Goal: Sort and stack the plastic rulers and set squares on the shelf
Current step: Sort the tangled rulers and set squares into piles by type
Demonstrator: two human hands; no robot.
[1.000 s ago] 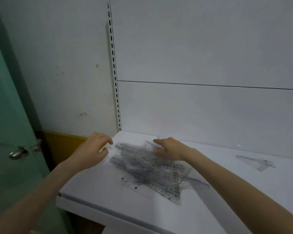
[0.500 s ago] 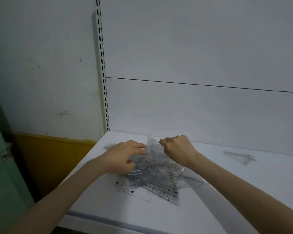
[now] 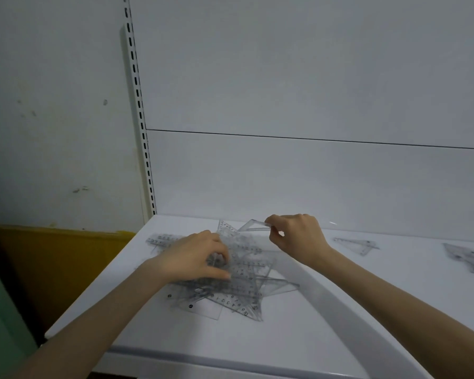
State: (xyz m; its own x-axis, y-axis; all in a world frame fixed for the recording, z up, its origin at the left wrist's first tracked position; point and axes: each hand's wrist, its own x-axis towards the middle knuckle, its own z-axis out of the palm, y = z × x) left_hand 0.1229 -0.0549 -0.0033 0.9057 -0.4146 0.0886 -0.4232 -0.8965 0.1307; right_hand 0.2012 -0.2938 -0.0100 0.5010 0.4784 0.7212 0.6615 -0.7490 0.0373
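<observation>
Clear plastic is the material throughout. Nearest the observer, the white shelf (image 3: 285, 346) carries a loose pile of rulers and set squares (image 3: 238, 296), crossed at many angles left of centre.

The left hand (image 3: 195, 255) lies on the pile's near-left part, fingers bent down among the pieces and thumb along the top. Whether it grips a piece or only presses cannot be told.

Beyond it, at the pile's far edge, the right hand (image 3: 298, 236) pinches one set square (image 3: 253, 225) between thumb and fingertips. The pinch is at the piece's right end. Its upper edge runs leftward from the fingers, and the piece is tilted up off the pile.

Further right, well apart from the pile, a lone set square (image 3: 359, 244) lies flat, with another clear piece (image 3: 468, 259) beyond it. The right hand is the nearer to both.

Judgement: the held piece must come clear rightward, away from the pile, while the left hand steadies the rest; overlapping neighbours could drag along.
</observation>
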